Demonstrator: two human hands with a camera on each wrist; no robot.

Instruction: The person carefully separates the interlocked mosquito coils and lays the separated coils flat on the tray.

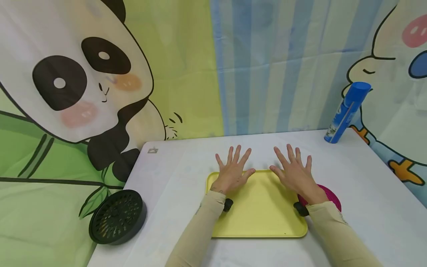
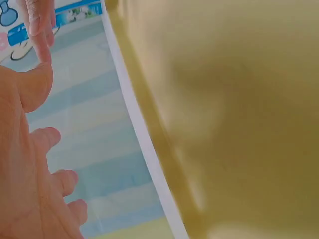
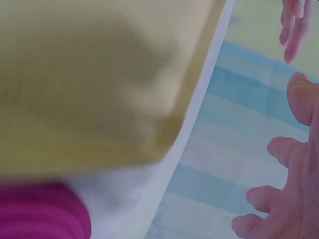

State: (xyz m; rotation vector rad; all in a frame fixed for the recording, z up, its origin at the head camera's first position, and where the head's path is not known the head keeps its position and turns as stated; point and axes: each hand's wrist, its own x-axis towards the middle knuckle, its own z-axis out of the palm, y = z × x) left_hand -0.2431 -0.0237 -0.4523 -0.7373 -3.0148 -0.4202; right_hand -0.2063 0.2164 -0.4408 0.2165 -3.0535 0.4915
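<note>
Basically, the yellow tray (image 1: 260, 218) sits at lower centre of the frame, flat on the white table (image 1: 173, 193), long axis running left to right. Both hands are apart, fingers spread, gripping nothing: left hand (image 1: 231, 176) over the tray's upper-left corner, right hand (image 1: 296, 176) over its upper-right part. Neither looks to touch it; the wrist views show a gap. Most of the tray lies below the hands in the frame, toward the person, with the forearms along its short sides. Neither hand is clearly nearer; they flank its middle about evenly. Pink disc (image 1: 331, 194) is by the tray's right side, partly behind the right wrist; can't tell if they touch. Blue can (image 1: 347, 113) upper right, black basket (image 1: 141, 215) lower left, both well apart.
</note>
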